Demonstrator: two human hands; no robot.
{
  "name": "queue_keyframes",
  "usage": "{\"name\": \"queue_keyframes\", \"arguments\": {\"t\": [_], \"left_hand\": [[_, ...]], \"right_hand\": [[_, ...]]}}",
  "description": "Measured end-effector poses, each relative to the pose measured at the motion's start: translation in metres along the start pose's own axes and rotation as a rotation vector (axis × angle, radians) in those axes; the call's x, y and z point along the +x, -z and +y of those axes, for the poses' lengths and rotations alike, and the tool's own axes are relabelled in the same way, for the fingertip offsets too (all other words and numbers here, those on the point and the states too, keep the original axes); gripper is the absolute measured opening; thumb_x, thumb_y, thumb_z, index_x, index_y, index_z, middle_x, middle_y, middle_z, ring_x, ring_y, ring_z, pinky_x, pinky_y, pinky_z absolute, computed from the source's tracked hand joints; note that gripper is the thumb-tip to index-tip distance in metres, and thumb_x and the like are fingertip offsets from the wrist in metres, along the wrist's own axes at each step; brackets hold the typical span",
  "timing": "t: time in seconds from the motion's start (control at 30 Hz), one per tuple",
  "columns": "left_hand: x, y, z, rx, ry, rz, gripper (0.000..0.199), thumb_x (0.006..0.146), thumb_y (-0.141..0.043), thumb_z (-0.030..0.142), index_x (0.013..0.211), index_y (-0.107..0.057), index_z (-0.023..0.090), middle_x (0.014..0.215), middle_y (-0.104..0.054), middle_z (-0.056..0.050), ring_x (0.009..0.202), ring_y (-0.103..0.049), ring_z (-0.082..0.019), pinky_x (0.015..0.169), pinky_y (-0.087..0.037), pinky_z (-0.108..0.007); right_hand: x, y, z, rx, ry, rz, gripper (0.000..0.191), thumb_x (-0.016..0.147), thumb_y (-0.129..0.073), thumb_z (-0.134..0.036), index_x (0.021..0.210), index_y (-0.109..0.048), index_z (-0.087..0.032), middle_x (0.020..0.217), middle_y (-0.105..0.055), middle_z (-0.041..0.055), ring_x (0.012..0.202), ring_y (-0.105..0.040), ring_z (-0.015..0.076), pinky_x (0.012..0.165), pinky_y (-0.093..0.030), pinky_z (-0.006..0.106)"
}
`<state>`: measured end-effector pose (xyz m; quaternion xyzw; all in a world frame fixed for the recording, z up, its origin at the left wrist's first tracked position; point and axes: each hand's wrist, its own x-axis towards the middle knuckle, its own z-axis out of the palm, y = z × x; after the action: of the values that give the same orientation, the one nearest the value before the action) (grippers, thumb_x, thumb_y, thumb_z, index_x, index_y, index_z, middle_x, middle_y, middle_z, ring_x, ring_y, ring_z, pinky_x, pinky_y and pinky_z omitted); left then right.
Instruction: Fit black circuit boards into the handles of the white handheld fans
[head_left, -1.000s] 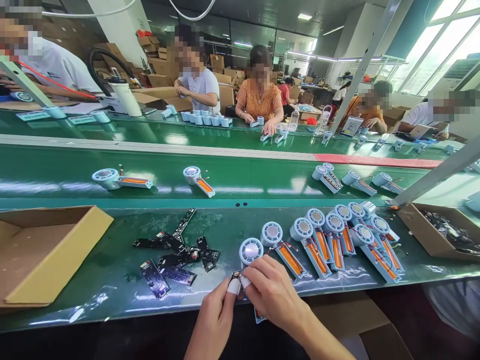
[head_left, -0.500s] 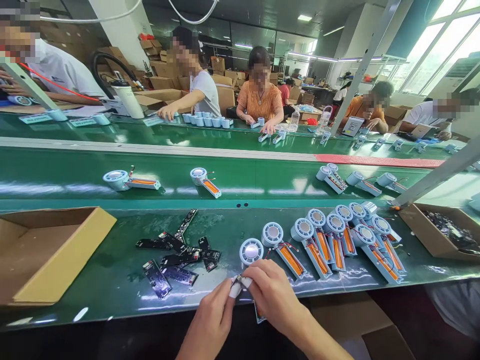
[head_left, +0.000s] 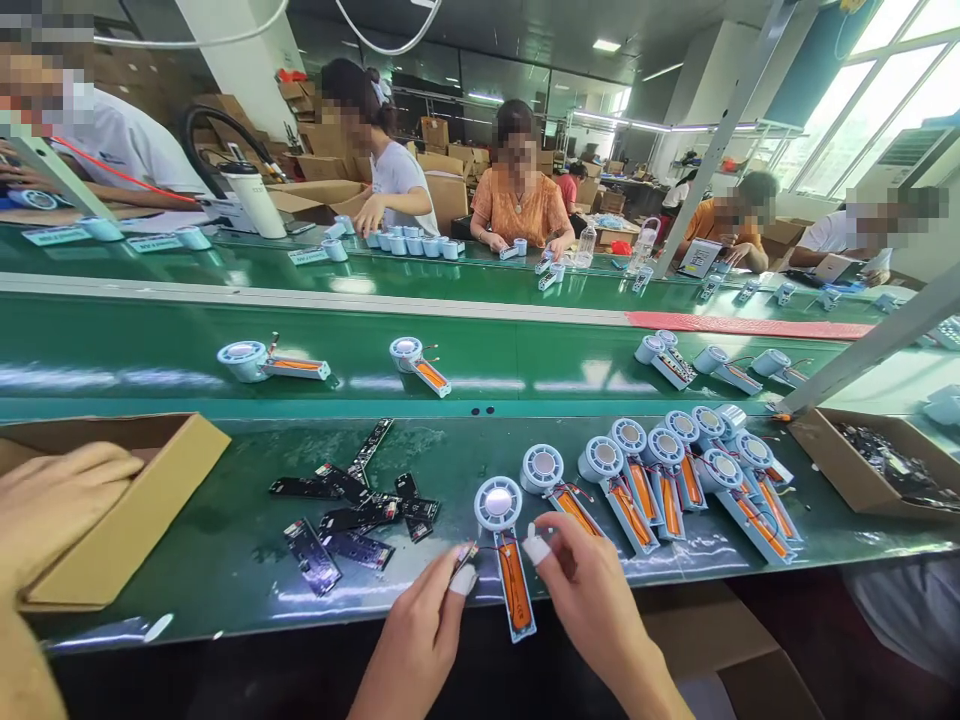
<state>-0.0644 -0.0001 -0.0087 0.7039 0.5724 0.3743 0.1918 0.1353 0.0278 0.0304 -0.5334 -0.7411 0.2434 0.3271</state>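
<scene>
My left hand [head_left: 420, 620], with a white cover on its thumb, pinches a small circuit board [head_left: 466, 556] whose edge shows between thumb and finger. Thin wires run from there toward a light blue handheld fan [head_left: 514, 590]. This fan lies face up, its round grille toward the belt and its handle, with an orange battery inside, over the table's near edge. Just right of the handle is my right hand [head_left: 589, 590], white covers on thumb and forefinger. Its fingers are slightly apart, and I see nothing held. Several black circuit boards [head_left: 360, 515] lie loosely piled to the left.
Another person's hand [head_left: 67, 490] reaches over a cardboard box [head_left: 142, 510] at left. Several similar fans [head_left: 664, 470] are grouped at right, beside a box of small dark parts [head_left: 840, 470]. More fans lie on the green belt [head_left: 517, 360]; people work beyond it.
My hands have moved apart, the right one shifting right, so the fan's handle and battery now show between them. Another person's hand has come in over the left box.
</scene>
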Motion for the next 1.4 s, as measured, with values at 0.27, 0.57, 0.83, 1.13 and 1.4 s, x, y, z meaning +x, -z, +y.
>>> {"name": "queue_keyframes", "arguments": {"t": [0.27,0.57,0.83,1.13,1.4], "left_hand": [[-0.019,-0.018,-0.007,-0.014,0.097,0.146,0.033,0.1,-0.04,0.035,0.124,-0.057,0.02,0.115,-0.077,-0.012,0.098,-0.077,-0.025,0.081,-0.063,-0.034],[-0.007,-0.002,0.003,-0.187,0.236,0.019,0.024,0.095,-0.043,0.038,0.11,-0.056,0.026,0.078,-0.075,-0.002,0.059,-0.07,-0.018,0.06,-0.058,-0.029],[-0.005,-0.002,0.011,-0.347,0.366,-0.059,0.026,0.096,-0.038,0.04,0.105,-0.056,0.024,0.06,-0.057,0.005,0.049,-0.055,-0.015,0.047,-0.046,-0.024],[-0.001,0.001,0.018,-0.422,0.425,-0.042,0.042,0.092,-0.047,0.056,0.096,-0.067,0.02,0.052,-0.041,0.007,0.044,-0.037,-0.012,0.041,-0.027,-0.023],[-0.001,-0.003,0.012,-0.565,0.595,-0.107,0.049,0.086,-0.052,0.061,0.104,-0.066,0.018,0.049,-0.037,0.01,0.042,-0.031,-0.01,0.041,-0.025,-0.021]], "right_hand": [[0.014,-0.013,0.007,0.067,0.054,0.114,0.031,0.098,-0.043,-0.017,0.116,-0.067,-0.018,0.105,-0.076,0.0109,0.094,-0.073,0.0231,0.081,-0.057,0.033],[0.033,-0.02,-0.018,0.241,0.132,-0.123,0.017,0.09,-0.061,-0.011,0.099,-0.072,-0.02,0.084,-0.074,0.0026,0.075,-0.069,0.0166,0.069,-0.053,0.024],[0.021,-0.02,-0.01,0.08,0.331,-0.102,0.03,0.094,-0.051,-0.005,0.11,-0.071,-0.021,0.095,-0.073,0.0068,0.086,-0.063,0.0205,0.076,-0.053,0.03],[0.016,-0.024,-0.005,0.052,0.41,-0.083,0.025,0.096,-0.05,-0.007,0.106,-0.068,-0.021,0.099,-0.067,0.0074,0.088,-0.058,0.0206,0.077,-0.052,0.032],[0.014,-0.022,-0.005,-0.021,0.466,-0.128,0.027,0.097,-0.046,-0.005,0.109,-0.065,-0.02,0.099,-0.064,0.0083,0.089,-0.056,0.0217,0.077,-0.053,0.033]]}}
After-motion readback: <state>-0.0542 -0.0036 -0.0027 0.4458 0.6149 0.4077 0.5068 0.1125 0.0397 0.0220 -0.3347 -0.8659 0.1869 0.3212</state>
